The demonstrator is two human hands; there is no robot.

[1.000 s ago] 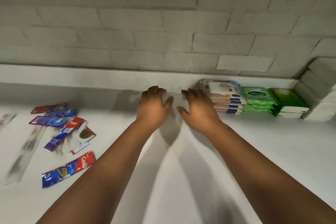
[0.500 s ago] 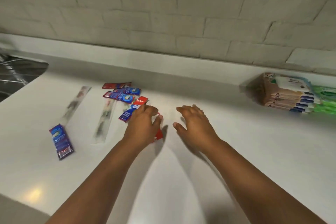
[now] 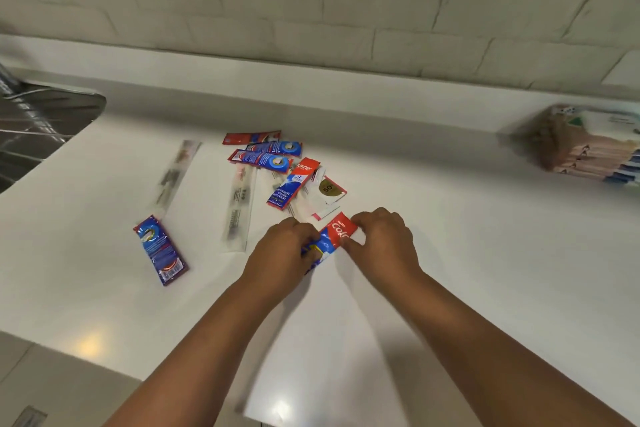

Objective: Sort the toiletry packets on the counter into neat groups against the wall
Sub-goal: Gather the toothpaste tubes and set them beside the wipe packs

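Toothpaste packet (image 3: 335,238) pinched between fingers of left hand (image 3: 284,250), right hand (image 3: 382,243)

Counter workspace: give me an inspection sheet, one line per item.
Surface: white counter, glossy, light glare near the front edge.
Job's things: red-and-blue toothpaste packet held at both ends; loose packets and clear long sleeves scattered behind; one blue packet apart.
Clutter: nothing seen.
Grippers: left hand and right hand, fingers pinching the packet.
Cables: nothing seen.
Surroundings: brick wall, metal sink, stacked wipe packs against the wall.
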